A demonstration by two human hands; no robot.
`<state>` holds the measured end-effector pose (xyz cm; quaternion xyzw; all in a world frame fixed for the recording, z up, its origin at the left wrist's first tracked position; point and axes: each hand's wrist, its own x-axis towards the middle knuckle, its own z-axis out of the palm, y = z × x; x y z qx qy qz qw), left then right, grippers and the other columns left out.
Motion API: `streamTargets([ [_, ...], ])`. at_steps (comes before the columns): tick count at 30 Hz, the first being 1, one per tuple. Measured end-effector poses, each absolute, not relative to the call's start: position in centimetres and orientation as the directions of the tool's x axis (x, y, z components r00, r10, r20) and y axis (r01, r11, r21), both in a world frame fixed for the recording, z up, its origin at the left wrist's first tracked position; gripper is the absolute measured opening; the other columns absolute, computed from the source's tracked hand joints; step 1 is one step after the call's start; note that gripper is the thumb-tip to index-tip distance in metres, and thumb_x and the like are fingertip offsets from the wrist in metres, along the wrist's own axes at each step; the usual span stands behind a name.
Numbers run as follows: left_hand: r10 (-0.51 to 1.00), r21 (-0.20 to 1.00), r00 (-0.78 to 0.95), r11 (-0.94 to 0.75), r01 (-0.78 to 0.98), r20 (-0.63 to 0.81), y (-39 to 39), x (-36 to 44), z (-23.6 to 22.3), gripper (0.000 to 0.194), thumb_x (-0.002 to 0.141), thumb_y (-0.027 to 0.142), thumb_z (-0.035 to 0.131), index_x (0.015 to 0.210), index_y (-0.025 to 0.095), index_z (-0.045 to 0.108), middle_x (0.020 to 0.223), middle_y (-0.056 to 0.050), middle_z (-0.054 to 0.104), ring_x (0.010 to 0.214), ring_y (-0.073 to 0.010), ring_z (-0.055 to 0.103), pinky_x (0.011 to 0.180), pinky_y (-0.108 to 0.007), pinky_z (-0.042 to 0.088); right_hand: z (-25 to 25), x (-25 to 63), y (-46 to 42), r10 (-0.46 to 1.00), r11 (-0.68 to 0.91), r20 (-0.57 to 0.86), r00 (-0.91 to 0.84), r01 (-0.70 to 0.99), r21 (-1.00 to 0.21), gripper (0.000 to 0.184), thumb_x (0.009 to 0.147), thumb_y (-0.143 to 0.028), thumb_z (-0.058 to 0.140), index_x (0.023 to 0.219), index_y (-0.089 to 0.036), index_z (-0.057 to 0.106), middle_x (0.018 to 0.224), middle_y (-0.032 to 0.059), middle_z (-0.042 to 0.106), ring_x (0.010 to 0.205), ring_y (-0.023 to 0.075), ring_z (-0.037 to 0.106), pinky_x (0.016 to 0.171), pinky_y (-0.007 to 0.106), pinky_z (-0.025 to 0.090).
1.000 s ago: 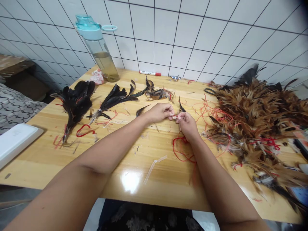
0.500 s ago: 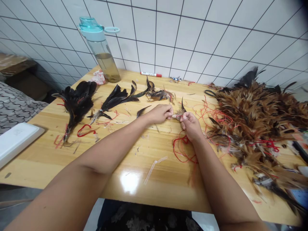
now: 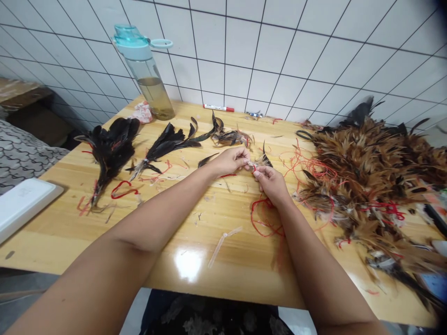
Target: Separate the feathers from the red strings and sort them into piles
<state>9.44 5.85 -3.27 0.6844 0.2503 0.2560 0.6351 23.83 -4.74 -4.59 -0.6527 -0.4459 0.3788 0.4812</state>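
Over the middle of the table, my left hand [image 3: 233,161] pinches the pale quill end of a small feather bundle [image 3: 267,159]. Its dark tips point up and away, behind my right fingers. My right hand [image 3: 272,184] is closed on a red string [image 3: 254,168] right beside the left fingertips, where the string meets the quills. The rest of that string lies in loose red loops [image 3: 256,223] on the table under my right wrist. A single dark feather [image 3: 207,160] rests behind my left wrist.
A large pile of brown feathers [image 3: 370,158] covers the table's right side, with tangled red strings [image 3: 310,163] at its edge. Black feather bundles [image 3: 117,144] lie at left. A water bottle [image 3: 153,88], a red marker [image 3: 219,108] and a white box [image 3: 26,207] stand around.
My right hand has moved left and slightly up, close to my left fingertips. Red string now shows at the quills between the hands, and a red end appears under my left hand.
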Motion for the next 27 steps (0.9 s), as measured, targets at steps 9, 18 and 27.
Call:
streamTargets([
  [9, 0.587, 0.984, 0.803, -0.178, -0.002, 0.108, 5.4, 9.3, -2.8, 0.014, 0.08, 0.025, 0.059, 0.079, 0.014, 0.052, 0.066, 0.002, 0.054, 0.057, -0.0061, 0.044, 0.057, -0.019, 0.033, -4.8, 24.0, -4.8, 0.964, -0.132, -0.033, 0.263, 0.369, -0.92, 0.031, 0.078, -0.046, 0.054, 0.073, -0.018, 0.064, 0.057, -0.0029, 0.05, 0.044, 0.0085, 0.039, 0.044, 0.024, 0.031],
  [18, 0.652, 0.861, 0.742, -0.457, 0.223, 0.154, 6.3, 9.2, -3.0, 0.005, 0.079, 0.016, 0.05, 0.077, 0.015, 0.053, 0.068, 0.002, 0.054, 0.063, -0.0096, 0.045, 0.063, -0.022, 0.035, -4.6, 24.3, -4.6, 0.987, 0.094, 0.151, 0.048, 0.592, -0.8, 0.028, 0.082, -0.03, 0.042, 0.056, -0.021, 0.048, 0.06, 0.0008, 0.048, 0.064, 0.0155, 0.049, 0.065, 0.029, 0.039],
  [27, 0.693, 0.781, 0.691, -0.542, 0.31, 0.207, 6.3, 9.1, -2.6, 0.008, 0.079, 0.014, 0.047, 0.077, 0.016, 0.054, 0.071, 0.001, 0.057, 0.068, -0.0123, 0.047, 0.067, -0.024, 0.035, -3.9, 24.4, -4.6, 0.985, 0.169, 0.131, -0.109, 0.686, -0.707, 0.026, 0.082, -0.022, 0.04, 0.056, -0.022, 0.037, 0.064, 0.0009, 0.046, 0.068, 0.0161, 0.046, 0.069, 0.029, 0.037],
])
